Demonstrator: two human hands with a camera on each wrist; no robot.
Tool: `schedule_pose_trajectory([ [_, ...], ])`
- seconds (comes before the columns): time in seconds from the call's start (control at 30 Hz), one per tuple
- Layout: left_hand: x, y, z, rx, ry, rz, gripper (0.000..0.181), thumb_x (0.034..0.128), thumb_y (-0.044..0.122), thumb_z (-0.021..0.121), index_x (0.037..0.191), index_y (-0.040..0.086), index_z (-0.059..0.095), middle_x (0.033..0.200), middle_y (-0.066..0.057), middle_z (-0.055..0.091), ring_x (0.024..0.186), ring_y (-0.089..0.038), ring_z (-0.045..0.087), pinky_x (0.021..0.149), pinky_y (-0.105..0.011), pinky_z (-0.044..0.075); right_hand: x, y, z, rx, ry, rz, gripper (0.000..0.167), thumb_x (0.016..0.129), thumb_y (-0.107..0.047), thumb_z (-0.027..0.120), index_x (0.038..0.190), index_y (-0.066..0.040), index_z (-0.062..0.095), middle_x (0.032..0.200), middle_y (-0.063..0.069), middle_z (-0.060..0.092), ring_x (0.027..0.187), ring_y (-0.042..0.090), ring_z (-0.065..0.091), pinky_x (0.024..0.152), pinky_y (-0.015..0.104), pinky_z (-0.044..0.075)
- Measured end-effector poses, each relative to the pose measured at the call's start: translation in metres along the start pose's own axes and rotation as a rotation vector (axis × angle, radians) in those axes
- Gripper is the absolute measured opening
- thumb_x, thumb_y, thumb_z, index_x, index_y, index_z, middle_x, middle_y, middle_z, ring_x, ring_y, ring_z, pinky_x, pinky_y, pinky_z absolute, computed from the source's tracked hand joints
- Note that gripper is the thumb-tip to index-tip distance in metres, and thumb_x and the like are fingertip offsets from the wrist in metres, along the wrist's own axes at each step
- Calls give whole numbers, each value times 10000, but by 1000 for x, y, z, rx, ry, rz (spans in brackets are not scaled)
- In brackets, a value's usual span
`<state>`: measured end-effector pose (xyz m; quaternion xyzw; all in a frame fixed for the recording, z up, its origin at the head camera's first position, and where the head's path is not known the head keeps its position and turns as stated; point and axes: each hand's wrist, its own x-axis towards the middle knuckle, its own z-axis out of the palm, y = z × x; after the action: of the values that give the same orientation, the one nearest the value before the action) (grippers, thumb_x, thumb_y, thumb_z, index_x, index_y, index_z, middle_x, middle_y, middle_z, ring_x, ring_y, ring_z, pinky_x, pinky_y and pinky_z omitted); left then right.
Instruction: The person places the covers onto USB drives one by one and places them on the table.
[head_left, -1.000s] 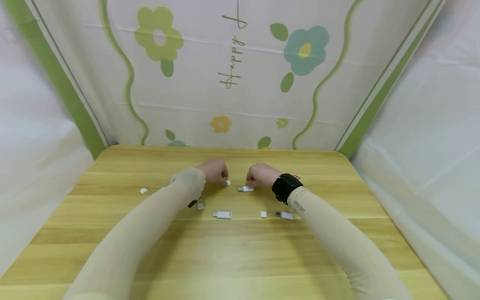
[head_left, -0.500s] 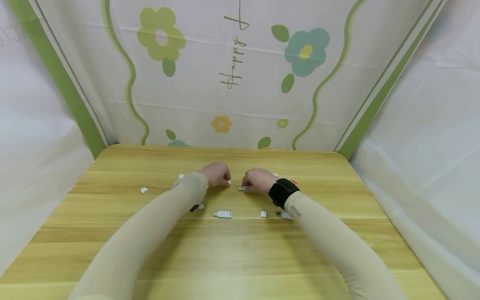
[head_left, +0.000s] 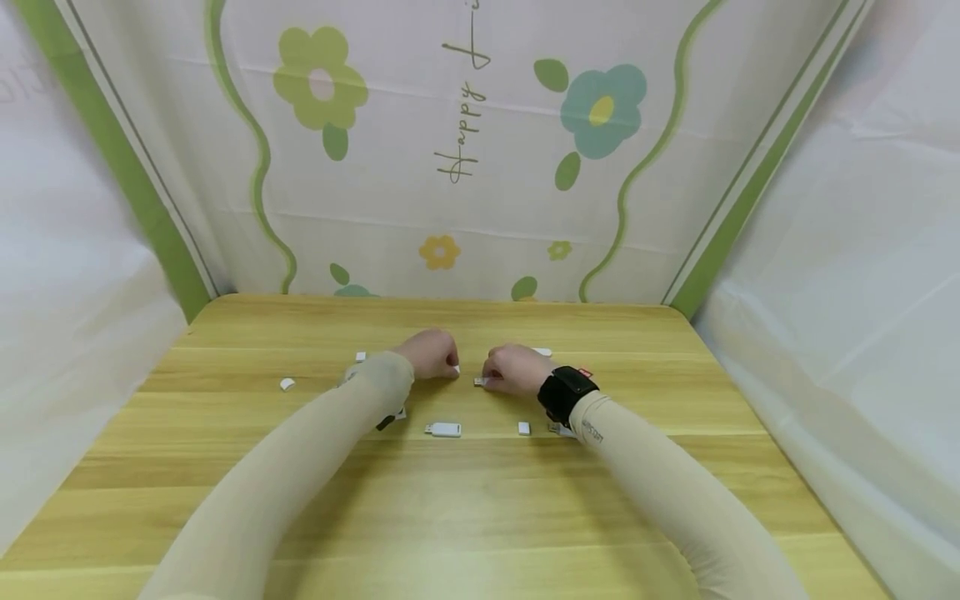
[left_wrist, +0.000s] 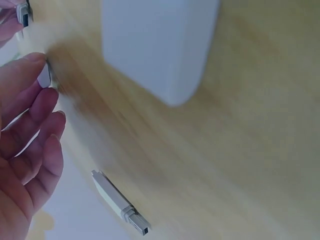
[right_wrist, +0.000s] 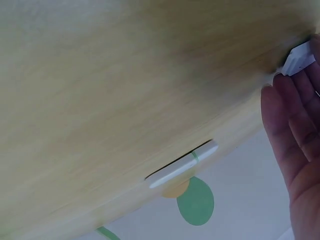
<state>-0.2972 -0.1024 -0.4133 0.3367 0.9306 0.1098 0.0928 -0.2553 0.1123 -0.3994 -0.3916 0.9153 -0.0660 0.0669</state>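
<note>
Between thumb and fingertips, the left hand [head_left: 431, 353] pinches a small white cap [head_left: 457, 369]. The left wrist view shows that cap [left_wrist: 45, 76] at the fingertips of the left hand [left_wrist: 30, 125]. Just to the right, the right hand [head_left: 517, 369] grips a white USB drive [head_left: 478, 382], its metal plug pointing left toward the cap. A short gap separates the two. In the right wrist view the right hand [right_wrist: 300, 120] holds a white piece [right_wrist: 300, 59] at the right edge; fingers hide part of it.
Nearer the person lie a USB drive [head_left: 446, 430], a cap [head_left: 523, 428] and another drive [head_left: 564, 431] partly under the right sleeve. Two white pieces [head_left: 287, 384] [head_left: 361, 357] lie at left, another [head_left: 401, 413] by the left wrist. A long white stick [head_left: 542, 352] lies behind the right hand.
The right hand has shifted slightly left and toward the person, and its fingers now cover most of the drive. The left hand has moved little, still with the cap.
</note>
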Motion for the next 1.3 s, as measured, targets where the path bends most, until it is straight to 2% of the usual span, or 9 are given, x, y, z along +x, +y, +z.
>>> schedule_pose_trajectory([
  [0.17,-2,-6,2,-68,18,-5,133,856,237,783,909,115,781,880,25,708,802,-128,633,790,-320,537,-4,3,-2,5,18,10,121,949,-213,692,953,-111,758,883,-28,662,755,92,579,722,281,511],
  [0.33,-11,-7,1,-121,68,17,138,874,215,773,950,100,784,914,17,720,838,-126,650,808,-311,545,-10,8,-6,13,68,18,94,939,-199,698,915,-129,757,856,-55,680,732,69,585,706,263,513],
  [0.43,-21,1,-4,-160,95,24,113,893,187,756,958,100,786,902,32,720,822,-107,648,796,-302,548,-17,7,-11,27,104,3,82,935,-163,697,896,-117,753,841,-48,677,718,69,581,689,260,512],
  [0.57,-41,20,-15,-146,120,53,97,915,164,733,960,97,787,873,59,714,786,-79,629,773,-284,539,-30,0,-17,35,158,-27,81,934,-138,693,912,-90,755,839,-24,668,712,72,569,664,253,505],
  [0.73,-72,43,-26,-51,179,141,87,906,151,741,958,91,777,896,40,724,816,-100,641,787,-291,541,-52,-11,-20,12,240,-60,91,938,-133,687,969,-84,756,859,-23,650,717,58,540,647,223,484],
  [0.9,-104,61,-30,23,280,244,79,888,155,757,943,101,774,888,47,720,793,-98,620,744,-257,532,-76,-26,-20,-6,306,-116,112,935,-143,698,1008,-74,749,884,-27,653,739,47,568,647,196,500],
  [1.0,-120,69,-28,61,353,315,12,867,113,758,876,115,751,832,62,690,739,-90,569,691,-239,500,-89,-37,-18,-24,349,-173,117,925,-139,713,1008,-64,745,895,-18,665,759,49,598,662,178,513],
  [1.1,-132,75,-23,111,423,385,62,827,76,775,828,114,726,802,45,681,716,-97,561,654,-221,486,-100,-49,-16,-45,410,-244,104,901,-115,736,982,-49,739,877,-6,665,753,60,604,662,169,514],
  [1.3,-156,88,-15,144,495,461,88,786,79,817,824,89,739,779,33,698,677,-108,531,614,-196,454,-116,-68,-9,-107,505,-338,125,861,-103,777,964,-51,729,880,1,662,770,78,624,687,154,518],
])
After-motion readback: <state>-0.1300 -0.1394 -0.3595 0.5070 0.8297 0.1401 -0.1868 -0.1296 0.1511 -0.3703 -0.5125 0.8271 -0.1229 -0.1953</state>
